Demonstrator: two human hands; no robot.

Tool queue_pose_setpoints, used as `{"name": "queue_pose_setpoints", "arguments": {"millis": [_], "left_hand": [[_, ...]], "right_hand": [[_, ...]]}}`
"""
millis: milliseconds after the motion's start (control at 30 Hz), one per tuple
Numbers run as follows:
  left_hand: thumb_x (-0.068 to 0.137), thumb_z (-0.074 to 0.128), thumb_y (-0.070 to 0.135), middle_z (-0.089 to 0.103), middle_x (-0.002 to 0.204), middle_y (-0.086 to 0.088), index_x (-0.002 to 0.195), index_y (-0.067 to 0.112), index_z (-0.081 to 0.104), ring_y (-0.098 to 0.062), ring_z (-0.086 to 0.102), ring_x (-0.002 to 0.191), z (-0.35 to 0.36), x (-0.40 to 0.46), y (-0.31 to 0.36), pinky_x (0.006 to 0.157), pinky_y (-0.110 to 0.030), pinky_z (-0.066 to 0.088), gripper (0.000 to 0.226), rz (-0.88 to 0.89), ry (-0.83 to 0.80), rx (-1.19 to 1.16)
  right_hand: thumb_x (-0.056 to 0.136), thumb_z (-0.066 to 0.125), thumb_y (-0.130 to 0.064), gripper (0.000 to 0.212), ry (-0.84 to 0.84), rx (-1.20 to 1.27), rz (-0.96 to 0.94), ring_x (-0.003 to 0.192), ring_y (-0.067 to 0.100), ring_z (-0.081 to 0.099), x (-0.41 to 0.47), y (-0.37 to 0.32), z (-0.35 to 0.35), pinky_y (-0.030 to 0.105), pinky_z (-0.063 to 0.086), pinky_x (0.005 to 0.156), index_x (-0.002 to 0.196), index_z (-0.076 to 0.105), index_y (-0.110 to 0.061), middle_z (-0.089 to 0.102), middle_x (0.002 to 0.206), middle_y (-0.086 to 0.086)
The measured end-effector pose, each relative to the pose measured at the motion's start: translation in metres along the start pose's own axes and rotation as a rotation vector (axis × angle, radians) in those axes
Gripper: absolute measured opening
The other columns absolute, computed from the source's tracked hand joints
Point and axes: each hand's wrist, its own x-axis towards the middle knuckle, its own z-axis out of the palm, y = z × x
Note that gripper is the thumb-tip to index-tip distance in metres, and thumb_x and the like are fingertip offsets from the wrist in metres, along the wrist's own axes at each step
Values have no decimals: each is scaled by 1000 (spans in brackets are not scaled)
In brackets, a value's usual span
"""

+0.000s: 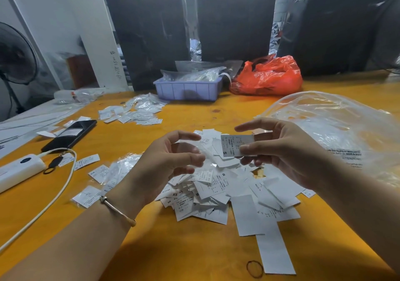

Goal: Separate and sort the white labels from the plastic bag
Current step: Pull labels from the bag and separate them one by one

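A loose heap of white labels [218, 190] lies on the orange table [194, 250] in front of me, printed with sizes such as S, M and XS. My right hand [279, 151] pinches one label marked S [234, 145] between thumb and fingers, held above the heap. Just left of that label hovers my left hand [168, 164], fingers loosely curled and holding nothing. A large clear plastic bag [337, 127] lies crumpled at the right, behind my right wrist. Long blank white strips [272, 250] stick out of the heap toward me.
Small label piles sit at the back left [132, 114] and left [97, 172]. A black phone [71, 135], a white power bank [19, 170] with cable, a purple tray [188, 89], an orange bag [268, 77] and a rubber band [255, 268] share the table.
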Motion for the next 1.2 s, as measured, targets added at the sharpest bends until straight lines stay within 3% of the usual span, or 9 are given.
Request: {"name": "queue_pose_setpoints", "arguments": {"millis": [133, 367, 533, 667, 933, 1200], "left_hand": [[64, 80, 13, 71, 81, -6, 102, 10, 73, -19, 70, 74, 1, -2, 0, 63, -24, 58, 39, 1, -70, 4], [56, 84, 24, 75, 85, -13, 79, 18, 75, -25, 74, 80, 2, -2, -1, 68, -24, 59, 26, 51, -70, 0], [54, 84, 16, 76, 87, -14, 85, 10, 61, -25, 74, 78, 2, -2, 0, 63, -23, 58, 38, 71, -38, -29], [56, 80, 8, 75, 81, -9, 88, 11, 61, -22, 73, 74, 2, -1, 1, 62, -23, 58, 37, 69, -24, -121], [61, 77, 7, 73, 78, -5, 91, 13, 63, -21, 74, 74, 1, 1, 0, 67, -25, 59, 33, 73, -11, -175], [62, 76, 5, 73, 77, -5, 91, 12, 62, -21, 73, 72, 2, 1, 0, 65, -25, 59, 32, 87, -32, -194]], "right_hand": [[58, 80, -8, 49, -5, 2, -11, 65, 25, 70, -1, 0, 1, 20, 53, 56, 105, 68, -12, 73, 85, 19], [58, 79, -7, 50, 85, 3, -54, 58, 20, 63, 1, 3, 1, 19, 50, 53, 107, 68, -10, 73, 84, 19], [65, 77, -10, 49, 133, -18, -185, 56, 18, 60, -2, 3, 4, 19, 47, 52, 113, 69, -20, 72, 76, 15], [70, 76, -11, 48, 166, -73, -291, 58, 23, 68, -7, 2, 11, 19, 47, 49, 116, 67, -21, 75, 80, 11], [69, 77, -15, 29, 204, -120, -361, 61, 27, 72, -12, 4, 23, 23, 49, 46, 96, 68, -10, 75, 78, 7], [73, 77, -15, 23, 225, -133, -392, 60, 26, 72, -11, 6, 22, 22, 49, 45, 93, 68, -11, 76, 80, 4]]}}
